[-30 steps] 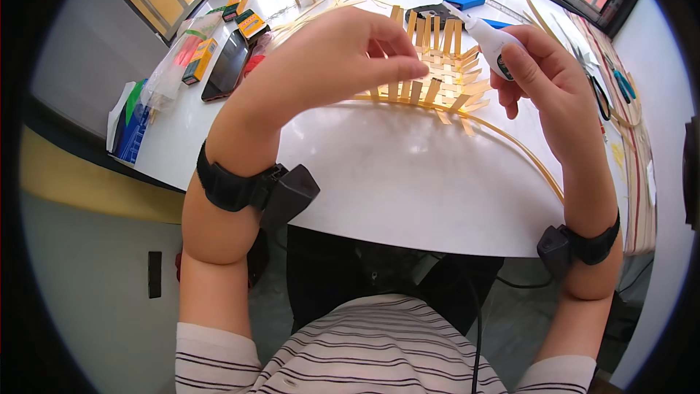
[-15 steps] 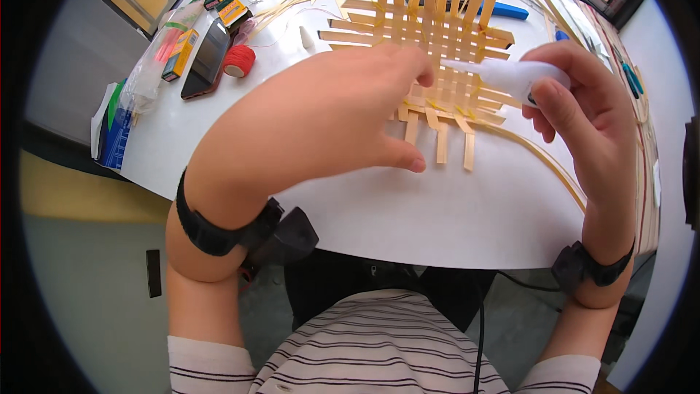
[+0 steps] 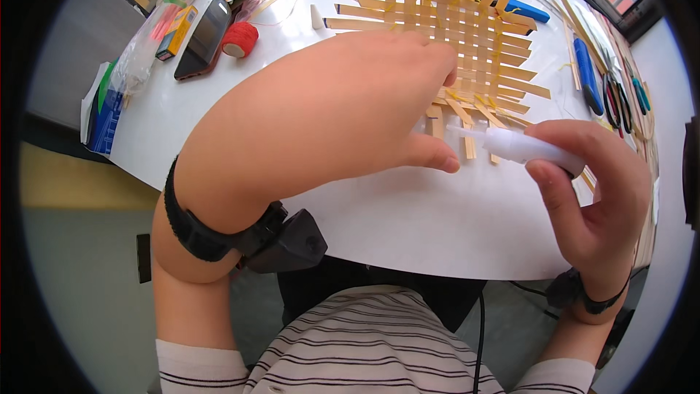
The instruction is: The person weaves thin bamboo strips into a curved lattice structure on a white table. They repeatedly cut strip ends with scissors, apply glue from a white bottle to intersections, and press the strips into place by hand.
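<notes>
A flat weave of pale bamboo strips (image 3: 467, 47) lies on the white table, its loose strip ends sticking out all round. Bits of yellow tie show along its edges. My left hand (image 3: 350, 106) reaches over the weave's near left part, thumb spread away from the fingers; the other fingertips are mostly hidden. Between thumb and fingers, my right hand (image 3: 609, 182) grips a white squeeze bottle (image 3: 529, 150) with a slim nozzle. The bottle is tilted sideways, its nozzle pointing left just above the near strip ends, a little right of my left thumb.
At left are a red thread spool (image 3: 240, 39), a dark phone (image 3: 204, 36), small yellow boxes (image 3: 176, 32) and a plastic bag (image 3: 138, 51). A small white cone (image 3: 316, 17) stands behind my left hand. Blue-handled tools (image 3: 587, 76) and scissors (image 3: 617, 102) lie at right.
My right hand has brought the bottle nearer to me, from over the weave's middle to its near strip ends. My left hand has shifted slightly right, its thumb still spread.
</notes>
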The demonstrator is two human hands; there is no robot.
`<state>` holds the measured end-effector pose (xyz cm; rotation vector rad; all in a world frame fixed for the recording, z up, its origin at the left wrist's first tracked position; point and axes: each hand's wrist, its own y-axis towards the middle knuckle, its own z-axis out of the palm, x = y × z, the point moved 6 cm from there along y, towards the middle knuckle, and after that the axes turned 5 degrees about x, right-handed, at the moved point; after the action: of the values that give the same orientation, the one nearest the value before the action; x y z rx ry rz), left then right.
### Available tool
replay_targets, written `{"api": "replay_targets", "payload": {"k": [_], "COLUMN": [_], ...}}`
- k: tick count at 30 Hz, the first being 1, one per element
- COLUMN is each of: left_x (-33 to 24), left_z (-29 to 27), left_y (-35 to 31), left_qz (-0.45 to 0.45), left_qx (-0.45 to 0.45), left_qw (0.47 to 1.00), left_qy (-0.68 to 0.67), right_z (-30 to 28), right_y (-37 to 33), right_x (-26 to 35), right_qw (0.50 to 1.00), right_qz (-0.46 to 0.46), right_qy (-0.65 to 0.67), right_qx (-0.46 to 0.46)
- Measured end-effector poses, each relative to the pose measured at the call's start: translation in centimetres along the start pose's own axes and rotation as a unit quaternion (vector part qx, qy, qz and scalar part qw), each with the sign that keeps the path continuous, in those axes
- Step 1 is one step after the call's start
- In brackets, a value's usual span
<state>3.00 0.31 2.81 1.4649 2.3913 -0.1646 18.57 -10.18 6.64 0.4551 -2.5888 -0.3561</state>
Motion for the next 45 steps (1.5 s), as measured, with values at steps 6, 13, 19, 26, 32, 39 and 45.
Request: {"api": "replay_targets", "payload": {"k": [6, 13, 19, 26, 32, 39, 45], "left_x": [0.2, -0.1, 0.0, 0.0, 0.0, -0.5, -2.8], "left_z": [0.1, 0.5, 0.4, 0.6, 0.6, 0.2, -1.5], "left_y": [0.1, 0.3, 0.2, 0.3, 0.3, 0.4, 0.8], "left_qz": [0.004, -0.009, -0.031, -0.019, -0.015, -0.047, -0.071], "left_qx": [-0.009, 0.014, 0.033, 0.036, 0.027, 0.039, 0.048], "left_qw": [1.0, 1.0, 0.998, 0.997, 0.997, 0.998, 0.996], "left_qy": [-0.009, 0.024, 0.043, 0.068, 0.072, 0.027, -0.006], "right_z": [1.4, 2.4, 3.2, 3.4, 3.3, 3.5, 3.8], "right_y": [0.1, 0.3, 0.8, 1.2, 1.1, 1.3, 1.4], "right_x": [0.3, -0.5, -0.8, -0.6, -0.3, -0.3, 0.2], "right_qw": [0.995, 0.988, 0.98, 0.974, 0.974, 0.972, 0.967], "right_qz": [-0.074, -0.1, -0.128, -0.142, -0.145, -0.141, -0.159], "right_qy": [-0.064, -0.114, -0.151, -0.174, -0.173, -0.186, -0.198], "right_qx": [0.016, -0.019, -0.02, -0.026, -0.023, -0.012, -0.02]}}
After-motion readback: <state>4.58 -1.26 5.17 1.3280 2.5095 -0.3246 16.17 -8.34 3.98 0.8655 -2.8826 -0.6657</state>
